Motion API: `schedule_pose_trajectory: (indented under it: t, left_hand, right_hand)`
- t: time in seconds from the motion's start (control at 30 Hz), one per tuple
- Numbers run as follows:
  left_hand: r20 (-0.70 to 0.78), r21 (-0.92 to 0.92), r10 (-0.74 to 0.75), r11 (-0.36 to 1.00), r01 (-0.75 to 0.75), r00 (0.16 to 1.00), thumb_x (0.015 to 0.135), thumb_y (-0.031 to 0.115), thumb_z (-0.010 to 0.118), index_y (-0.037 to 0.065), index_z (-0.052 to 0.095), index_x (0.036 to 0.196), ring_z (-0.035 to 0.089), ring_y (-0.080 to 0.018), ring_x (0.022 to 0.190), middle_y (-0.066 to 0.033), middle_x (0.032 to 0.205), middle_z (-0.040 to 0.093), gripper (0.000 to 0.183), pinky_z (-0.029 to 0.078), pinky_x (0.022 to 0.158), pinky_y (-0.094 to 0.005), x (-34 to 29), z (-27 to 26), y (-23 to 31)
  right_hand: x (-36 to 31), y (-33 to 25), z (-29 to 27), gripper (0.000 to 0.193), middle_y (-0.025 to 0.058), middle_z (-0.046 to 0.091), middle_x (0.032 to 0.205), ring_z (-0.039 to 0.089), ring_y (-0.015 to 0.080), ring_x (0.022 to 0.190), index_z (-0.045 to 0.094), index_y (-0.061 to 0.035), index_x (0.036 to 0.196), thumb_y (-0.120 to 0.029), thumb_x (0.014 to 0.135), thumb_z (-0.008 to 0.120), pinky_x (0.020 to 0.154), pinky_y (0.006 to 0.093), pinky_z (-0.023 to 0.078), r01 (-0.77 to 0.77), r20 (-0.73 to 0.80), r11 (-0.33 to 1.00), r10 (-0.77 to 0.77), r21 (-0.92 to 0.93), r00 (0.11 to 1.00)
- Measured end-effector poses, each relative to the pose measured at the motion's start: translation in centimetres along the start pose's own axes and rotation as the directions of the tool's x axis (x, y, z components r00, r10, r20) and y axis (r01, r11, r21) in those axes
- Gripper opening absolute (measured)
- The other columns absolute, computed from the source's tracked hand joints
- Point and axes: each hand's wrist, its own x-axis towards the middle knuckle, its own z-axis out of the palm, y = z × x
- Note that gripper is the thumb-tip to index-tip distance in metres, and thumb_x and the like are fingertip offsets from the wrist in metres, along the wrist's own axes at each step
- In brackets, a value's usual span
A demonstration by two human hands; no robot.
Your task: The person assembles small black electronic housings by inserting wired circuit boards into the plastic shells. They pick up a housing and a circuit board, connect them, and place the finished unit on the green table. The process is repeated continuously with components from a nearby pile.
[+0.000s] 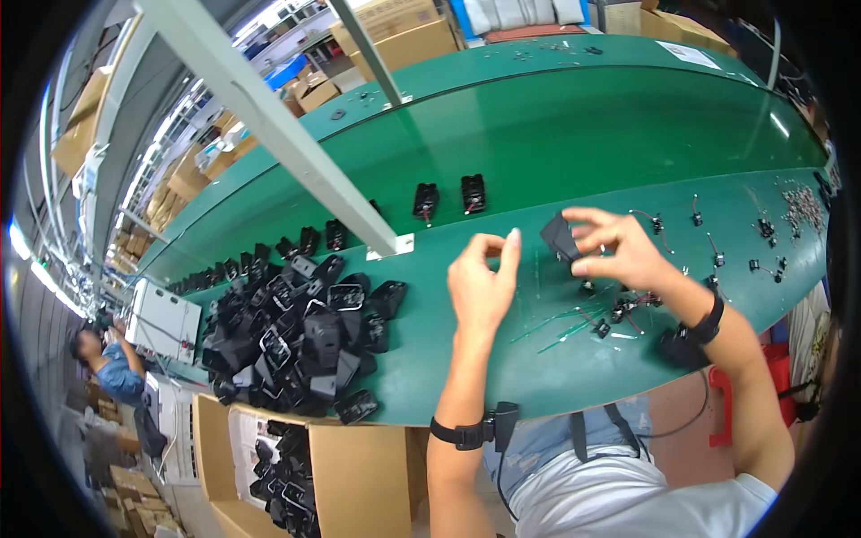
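My right hand (623,251) grips a black angular plastic housing (560,237) between thumb and fingers, held above the green bench. Left of it my left hand (482,282) is raised, with thumb and index finger curled together in a loop; anything between their tips is too small to see. Beneath the right hand lie small black parts with thin wires (621,309). To the left of my left hand spreads a large heap of black plastic housings (305,336). Two black units with short red wires, one left (426,201) and one right (473,193), stand farther back.
A grey metal post (278,125) rises from the bench (448,386). More wired parts (719,255) and a pile of tiny pieces (801,206) lie at right. An open cardboard box (359,466) holds black housings below the edge. Another person (117,372) is far left.
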Motion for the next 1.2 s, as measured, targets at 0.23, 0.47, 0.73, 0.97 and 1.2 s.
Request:
schedule_pose_trajectory:
  t: [0.23,0.47,0.73,0.97,1.2]
  left_hand:
    - [-0.051,0.949,0.072,0.315,0.026,0.996,0.065,0.036,0.086,0.002,0.061,0.106,0.052,-0.0379,0.114,-0.0190,0.114,0.060,0.058,0.039,0.098,-0.0503,-0.3,-10.4,-6.0]
    - [0.071,0.985,-0.065,0.162,-0.060,0.995,0.076,0.030,0.078,0.010,0.068,0.104,0.057,-0.0294,0.106,-0.0103,0.106,0.063,0.036,0.041,0.092,-0.0451,-1.5,-12.9,-7.5]
    - [0.155,0.477,-0.012,0.876,-0.064,0.988,0.080,0.003,0.072,0.003,0.061,0.101,0.066,-0.0305,0.090,-0.0147,0.114,0.052,0.024,0.056,0.069,-0.0405,-1.2,-9.0,-3.9]
    - [0.356,-0.169,0.022,0.985,0.041,0.934,0.085,0.007,0.072,0.003,0.059,0.105,0.060,-0.0140,0.089,-0.0055,0.108,0.053,0.025,0.050,0.075,-0.0271,-0.2,-1.2,-2.5]
    - [0.464,-0.484,0.021,0.843,0.233,0.886,0.091,0.015,0.071,0.003,0.055,0.116,0.058,-0.0081,0.086,-0.0023,0.098,0.062,0.031,0.046,0.074,-0.0224,0.3,4.5,0.3]
  right_hand:
    - [12.3,3.4,-0.3,0.027,0.0113,0.056,0.135,0.065,0.0313,0.103,0.074,-0.0081,0.091,-0.026,0.073,0.083,0.089,0.0427,0.052,0.110,0.098,0.650,-0.054,-0.752,0.994]
    - [16.1,7.7,1.9,0.035,0.0086,0.050,0.138,0.056,0.0319,0.118,0.072,-0.0113,0.101,-0.036,0.078,0.080,0.101,0.0435,0.047,0.122,0.150,0.551,0.006,-0.825,0.989]
    - [11.5,5.0,-1.7,0.039,0.0146,0.063,0.124,0.063,0.0339,0.107,0.068,-0.0075,0.113,-0.032,0.083,0.072,0.093,0.0442,0.051,0.169,0.167,0.690,-0.071,-0.704,0.983]
    - [-0.3,0.1,-2.5,0.032,0.0076,0.069,0.105,0.070,0.0278,0.089,0.069,-0.0102,0.109,-0.021,0.080,0.075,0.080,0.0397,0.056,0.126,0.301,0.720,0.119,-0.682,0.946]
    - [-2.8,3.7,-2.1,0.022,0.0069,0.066,0.100,0.063,0.0277,0.097,0.072,-0.0107,0.102,-0.021,0.083,0.074,0.081,0.0416,0.052,0.227,0.334,0.763,-0.016,-0.605,0.943]
